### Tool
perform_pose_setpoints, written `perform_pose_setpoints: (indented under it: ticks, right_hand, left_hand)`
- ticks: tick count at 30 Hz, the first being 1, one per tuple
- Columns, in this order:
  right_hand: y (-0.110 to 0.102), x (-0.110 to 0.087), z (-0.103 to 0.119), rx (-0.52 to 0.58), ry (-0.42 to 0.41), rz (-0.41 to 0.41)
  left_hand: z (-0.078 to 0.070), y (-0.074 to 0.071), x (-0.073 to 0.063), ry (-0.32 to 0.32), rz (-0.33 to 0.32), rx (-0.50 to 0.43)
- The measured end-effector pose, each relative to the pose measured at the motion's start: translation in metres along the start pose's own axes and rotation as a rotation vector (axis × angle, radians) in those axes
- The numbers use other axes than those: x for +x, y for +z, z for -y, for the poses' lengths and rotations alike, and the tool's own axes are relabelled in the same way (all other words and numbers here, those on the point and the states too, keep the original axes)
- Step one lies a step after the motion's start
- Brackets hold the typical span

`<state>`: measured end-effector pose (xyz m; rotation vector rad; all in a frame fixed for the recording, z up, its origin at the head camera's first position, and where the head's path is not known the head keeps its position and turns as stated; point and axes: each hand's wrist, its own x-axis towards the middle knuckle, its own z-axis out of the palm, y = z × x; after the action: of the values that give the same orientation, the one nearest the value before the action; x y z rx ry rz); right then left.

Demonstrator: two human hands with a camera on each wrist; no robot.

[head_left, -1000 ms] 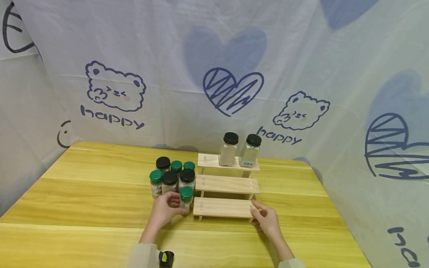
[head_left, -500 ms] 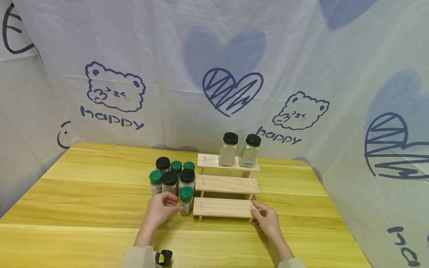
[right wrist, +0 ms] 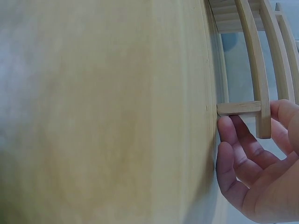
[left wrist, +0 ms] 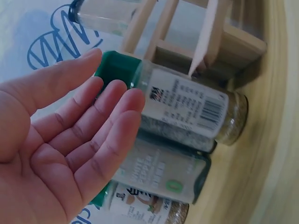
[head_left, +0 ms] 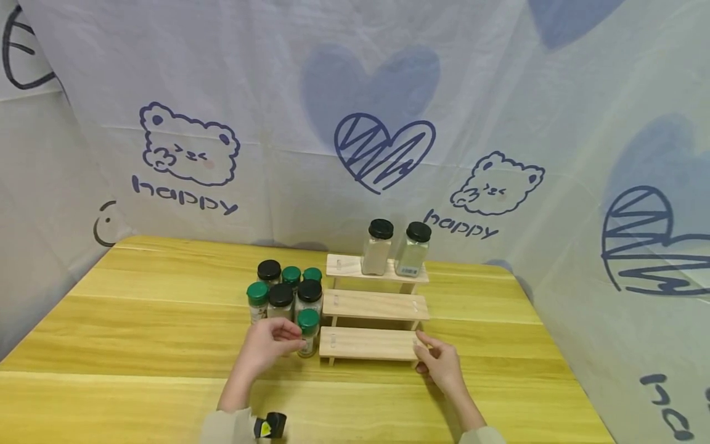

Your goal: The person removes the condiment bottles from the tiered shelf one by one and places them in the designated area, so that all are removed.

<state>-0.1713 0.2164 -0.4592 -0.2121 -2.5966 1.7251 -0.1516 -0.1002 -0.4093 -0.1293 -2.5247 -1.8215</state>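
Beside a green-capped spice jar [head_left: 308, 322], my left hand [head_left: 266, 344] hovers with loosely bent fingers and nothing in its grasp. In the left wrist view that hand [left wrist: 70, 135] shows its palm in front of the labelled jar [left wrist: 187, 105]; a jar marked white pepper [left wrist: 159, 170] stands behind. My right hand [head_left: 444, 364] holds the right end of the lowest wooden step shelf [head_left: 368, 343]. From the right wrist, thumb and fingers lie around the board's end [right wrist: 264, 123], by its leg [right wrist: 238, 108].
Several more jars with black lids [head_left: 281, 295] and green lids [head_left: 257, 293] crowd left of the shelves. Two black-lidded jars [head_left: 379, 246] stand on the top step [head_left: 346, 265]. A printed cloth [head_left: 277, 123] hangs behind the table [head_left: 138, 345]. A black device [head_left: 270, 425] sits at my left sleeve.
My left hand has drawn slightly left, away from the front green-capped jar, which stays where it was. The right hand has kept its hold on the shelf.
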Motion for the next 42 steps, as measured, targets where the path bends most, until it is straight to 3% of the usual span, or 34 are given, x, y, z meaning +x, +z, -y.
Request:
perform_pose_setpoints:
  ticks: [8, 12, 27, 35, 42]
  right_hand:
    - [0.001, 0.001, 0.000, -0.006, 0.002, 0.004]
    - [0.002, 0.002, 0.000, -0.006, -0.002, 0.003]
    - [0.001, 0.001, 0.000, -0.010, 0.000, 0.004]
    - [0.000, 0.001, 0.000, -0.004, 0.001, 0.004]
    - [0.000, 0.000, -0.001, -0.011, -0.002, 0.006]
  left_hand:
    - [-0.012, 0.003, 0.002, 0.064, 0.107, -0.115]
    - [-0.018, 0.007, 0.005, 0.075, 0.116, -0.151]
    - [-0.036, 0.021, 0.022, 0.081, -0.016, -0.100]
    - [-0.044, 0.028, 0.035, 0.137, -0.043, 0.000]
    - [-0.050, 0.032, 0.046, 0.138, -0.052, 0.019]
